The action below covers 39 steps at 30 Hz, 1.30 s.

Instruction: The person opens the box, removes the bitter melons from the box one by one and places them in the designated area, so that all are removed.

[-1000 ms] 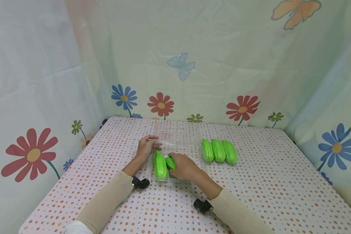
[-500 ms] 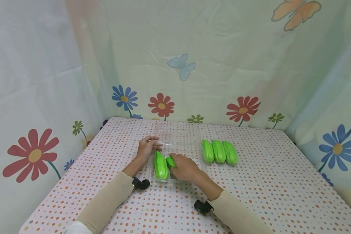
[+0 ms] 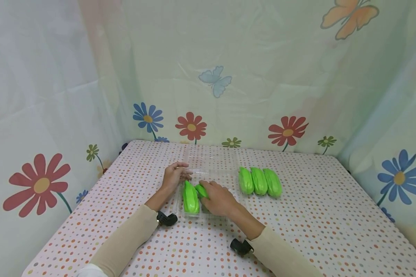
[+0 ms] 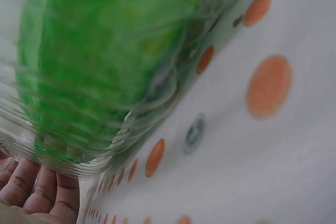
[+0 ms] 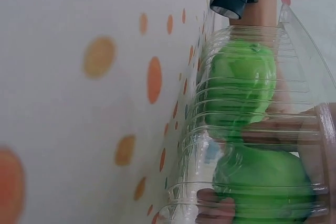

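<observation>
Right hand (image 3: 217,198) grips a second green gourd (image 3: 201,190) inside the clear container (image 3: 225,177), apparently seating it; left hand (image 3: 173,176) touches the container's far-left corner, pinch unclear. A gentle release seems called for next.

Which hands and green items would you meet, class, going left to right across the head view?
Left hand, leftmost item, right hand, then the trio's left item, middle item, right item. Omitted for overlap: gripped item.
</observation>
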Available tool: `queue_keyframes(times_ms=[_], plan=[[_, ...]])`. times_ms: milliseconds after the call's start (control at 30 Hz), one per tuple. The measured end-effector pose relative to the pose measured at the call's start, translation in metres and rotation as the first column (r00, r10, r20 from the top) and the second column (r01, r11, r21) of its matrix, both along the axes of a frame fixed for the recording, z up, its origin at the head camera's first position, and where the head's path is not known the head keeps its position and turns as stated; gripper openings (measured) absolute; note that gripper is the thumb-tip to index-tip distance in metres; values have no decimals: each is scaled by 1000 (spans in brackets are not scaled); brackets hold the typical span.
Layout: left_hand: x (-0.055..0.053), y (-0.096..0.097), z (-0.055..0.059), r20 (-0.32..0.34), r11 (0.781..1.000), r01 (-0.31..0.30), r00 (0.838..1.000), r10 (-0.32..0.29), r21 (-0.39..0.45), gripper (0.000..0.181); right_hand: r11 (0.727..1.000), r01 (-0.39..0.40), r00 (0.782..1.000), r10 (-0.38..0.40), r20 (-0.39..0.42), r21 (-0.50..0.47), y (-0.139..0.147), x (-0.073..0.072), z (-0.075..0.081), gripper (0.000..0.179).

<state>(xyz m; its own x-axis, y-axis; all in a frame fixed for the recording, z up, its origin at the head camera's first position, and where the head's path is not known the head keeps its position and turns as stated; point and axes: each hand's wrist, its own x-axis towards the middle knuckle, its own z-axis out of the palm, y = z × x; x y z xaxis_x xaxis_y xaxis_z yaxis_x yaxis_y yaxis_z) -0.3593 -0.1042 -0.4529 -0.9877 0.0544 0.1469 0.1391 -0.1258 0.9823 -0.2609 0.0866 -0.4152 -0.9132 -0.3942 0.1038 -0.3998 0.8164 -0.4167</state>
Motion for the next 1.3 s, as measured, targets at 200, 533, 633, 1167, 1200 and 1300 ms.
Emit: queue_keyframes(times_ms=[200,533,633,1167,1200,1300], plan=[[0,-1,0,-6,1000,1,1000,-1,-10,36,1000,-13,999,13,-47,-1,1,1,0,55],[-1,0,2,-19,1000,-5,1000,5,-6,34,1000,-17,996,18,-87,4,1,2,2,56],[-1,0,2,-18,1000,-5,1000,5,-12,34,1000,-19,995,18,-97,-1,2,3,3,57],[0,1,3,8,1000,-8,1000,8,0,37,998,-40,982,30,-187,-47,12,3,7,58],[0,1,3,9,1000,-9,1000,9,-1,37,998,-38,982,28,-185,-50,12,3,8,59],[0,0,3,14,1000,-7,1000,7,-9,37,998,-20,986,10,-169,-60,15,4,9,59]])
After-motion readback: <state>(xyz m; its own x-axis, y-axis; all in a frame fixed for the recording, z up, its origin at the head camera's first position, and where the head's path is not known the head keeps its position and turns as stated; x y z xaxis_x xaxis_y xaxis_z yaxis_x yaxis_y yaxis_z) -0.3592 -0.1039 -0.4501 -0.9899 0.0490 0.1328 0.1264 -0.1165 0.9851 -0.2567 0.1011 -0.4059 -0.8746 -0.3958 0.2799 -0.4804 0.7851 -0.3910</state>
